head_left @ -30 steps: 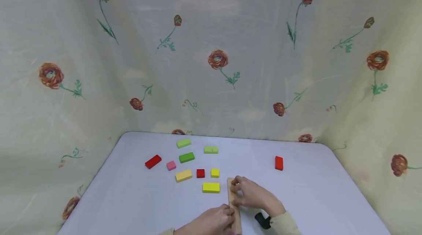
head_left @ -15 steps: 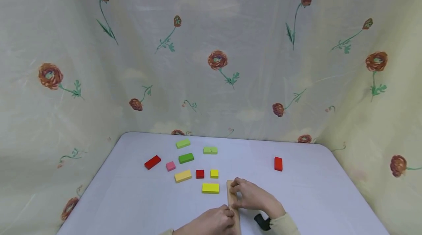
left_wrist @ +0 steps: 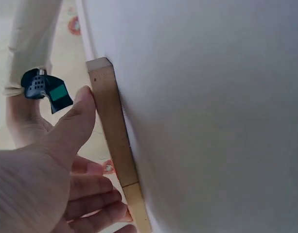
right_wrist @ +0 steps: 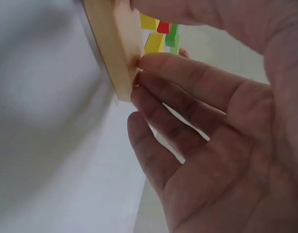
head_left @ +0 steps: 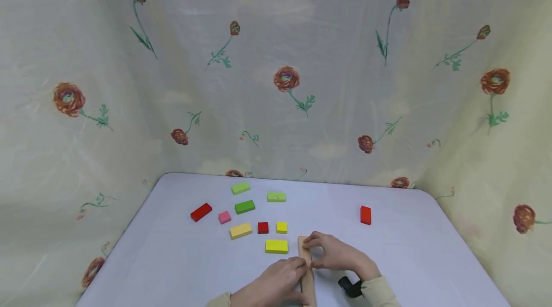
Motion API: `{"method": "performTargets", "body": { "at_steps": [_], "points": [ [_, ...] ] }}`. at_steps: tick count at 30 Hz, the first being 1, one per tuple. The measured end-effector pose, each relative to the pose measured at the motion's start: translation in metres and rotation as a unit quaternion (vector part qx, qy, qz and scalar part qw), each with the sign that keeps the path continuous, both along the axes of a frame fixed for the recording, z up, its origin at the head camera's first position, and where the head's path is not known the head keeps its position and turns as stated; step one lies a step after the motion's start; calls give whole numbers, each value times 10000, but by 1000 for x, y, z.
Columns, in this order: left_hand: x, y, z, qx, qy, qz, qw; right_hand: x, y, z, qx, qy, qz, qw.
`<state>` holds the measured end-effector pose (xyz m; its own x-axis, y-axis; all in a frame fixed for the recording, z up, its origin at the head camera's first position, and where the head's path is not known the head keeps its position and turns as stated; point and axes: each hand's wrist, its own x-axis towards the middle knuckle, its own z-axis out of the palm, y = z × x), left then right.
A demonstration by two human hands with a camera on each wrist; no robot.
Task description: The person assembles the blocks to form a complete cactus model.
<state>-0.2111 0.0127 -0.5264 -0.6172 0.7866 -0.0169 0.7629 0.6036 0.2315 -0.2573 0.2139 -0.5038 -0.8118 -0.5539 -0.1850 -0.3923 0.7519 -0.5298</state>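
Observation:
Two plain wooden blocks stand end to end in a line near the table's front edge: a far block (head_left: 304, 252) and a near block (head_left: 308, 284). In the left wrist view a seam separates the near block (left_wrist: 112, 128) from the far block (left_wrist: 138, 206). My left hand (head_left: 276, 280) spreads along the left side, its thumb on the near block and fingertips close to the seam. My right hand (head_left: 336, 253) touches the far block from the right with thumb and fingertips. The right wrist view shows those fingers gently extended, tips against the wood (right_wrist: 104, 39).
Beyond the hands lie a yellow block (head_left: 276, 246), a small yellow one (head_left: 281, 227), a small red one (head_left: 263, 228) and several more coloured blocks to the left. One red block (head_left: 365, 215) is apart at right. A dark device (head_left: 350, 288) sits at my right wrist.
My left hand has opened out from a bunched grip, its fingers moving farther along the wooden blocks and its thumb drawn back. The right hand has shifted slightly right, still touching the wood.

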Motion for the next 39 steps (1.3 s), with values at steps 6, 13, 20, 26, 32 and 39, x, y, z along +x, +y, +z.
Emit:
{"method": "performTargets", "body": {
  "at_steps": [6,13,20,26,32,39],
  "points": [
    [-3,-1,-2,-198,-220,210,9993,-4,7,-5,-464,-234,-70,9986],
    [-4,-2,-3,-144,-281,255,9992,-8,9,-10,-860,-338,-173,9956],
    [-3,-3,-4,22,-112,123,9999,-13,14,-22,-1500,-155,-320,9881],
    [-5,-2,-4,11,-73,166,9998,-20,13,-30,-1816,175,-1078,9773],
    [-6,-1,-2,7,-66,209,9998,-27,9,-35,-1866,261,-1580,9693],
    [-6,-2,-4,-8,-221,234,9995,-39,-2,-36,-1877,292,-1788,9654]
  ]
}}
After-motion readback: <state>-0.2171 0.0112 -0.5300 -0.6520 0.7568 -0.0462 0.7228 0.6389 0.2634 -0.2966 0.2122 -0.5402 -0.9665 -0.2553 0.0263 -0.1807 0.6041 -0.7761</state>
